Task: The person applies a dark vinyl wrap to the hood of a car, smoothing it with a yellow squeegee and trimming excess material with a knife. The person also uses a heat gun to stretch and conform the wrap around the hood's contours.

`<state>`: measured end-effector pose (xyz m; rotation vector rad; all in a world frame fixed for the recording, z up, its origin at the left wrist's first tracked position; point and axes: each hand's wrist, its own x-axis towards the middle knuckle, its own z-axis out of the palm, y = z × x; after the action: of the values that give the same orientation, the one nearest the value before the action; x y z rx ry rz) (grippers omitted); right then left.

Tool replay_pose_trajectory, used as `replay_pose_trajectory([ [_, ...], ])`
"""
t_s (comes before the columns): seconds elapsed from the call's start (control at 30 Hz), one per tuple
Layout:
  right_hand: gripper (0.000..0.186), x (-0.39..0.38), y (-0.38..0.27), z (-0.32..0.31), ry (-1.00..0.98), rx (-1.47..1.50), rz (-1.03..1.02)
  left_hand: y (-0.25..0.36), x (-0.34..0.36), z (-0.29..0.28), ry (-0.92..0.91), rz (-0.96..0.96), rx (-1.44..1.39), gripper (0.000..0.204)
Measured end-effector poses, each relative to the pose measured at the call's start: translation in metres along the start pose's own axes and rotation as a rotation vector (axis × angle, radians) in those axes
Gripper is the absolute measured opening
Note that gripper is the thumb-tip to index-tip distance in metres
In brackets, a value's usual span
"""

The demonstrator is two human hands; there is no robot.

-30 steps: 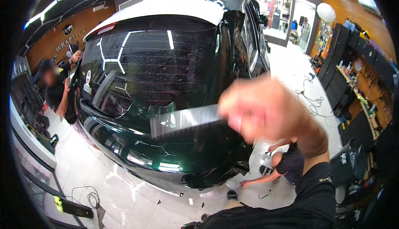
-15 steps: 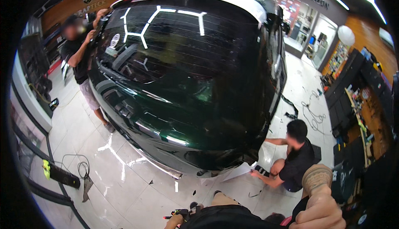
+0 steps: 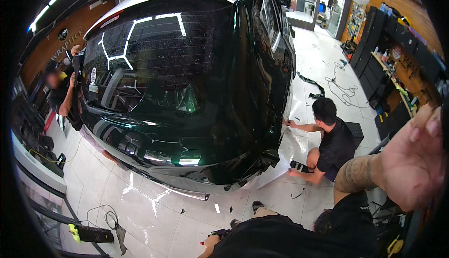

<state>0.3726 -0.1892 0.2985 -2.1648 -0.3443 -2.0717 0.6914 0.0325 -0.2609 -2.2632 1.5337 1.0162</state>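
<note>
My left hand point(image 3: 211, 246), low at the bottom edge, is closed around a small dark tool point(image 3: 219, 233) with a red tip; its exact kind is too small to make out. Large and near, my right hand point(image 3: 414, 169) is raised at the right rim, palm bare and fingers loosely bent, part of them lost at the dark edge. Nothing shows in it. In front of me stands the rear of a car point(image 3: 201, 131) with glossy dark green film over its body and a white roof. Wrinkled film point(image 3: 187, 100) shows below the rear window.
A co-worker point(image 3: 329, 131) crouches at the car's right rear corner, touching a white sheet point(image 3: 269, 174). Another person point(image 3: 63, 92) stands at its left side. A cable point(image 3: 343, 87) and dark scraps lie on the tiles. Shelving point(image 3: 393, 71) lines the right wall.
The view has turned, and the car sits further left in it. My right hand has risen from the lower right to the right rim. The crouching person's upper hand is still at the car.
</note>
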Motion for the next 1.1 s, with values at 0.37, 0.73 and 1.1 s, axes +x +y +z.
replay_pose_trajectory([
  [0.37,0.054,-0.366,-0.015,0.165,-0.698,0.242,1.157,-0.001,-0.092,-0.147,0.371,0.460,-0.491,0.021],
  [0.73,0.029,-0.192,0.147,0.054,-0.284,0.409,0.933,0.241,-0.070,-0.449,0.715,1.075,-0.565,0.014],
  [1.1,0.032,-0.162,0.336,0.014,-0.292,-0.703,0.127,0.478,0.052,-0.809,1.434,0.862,0.461,0.048],
])
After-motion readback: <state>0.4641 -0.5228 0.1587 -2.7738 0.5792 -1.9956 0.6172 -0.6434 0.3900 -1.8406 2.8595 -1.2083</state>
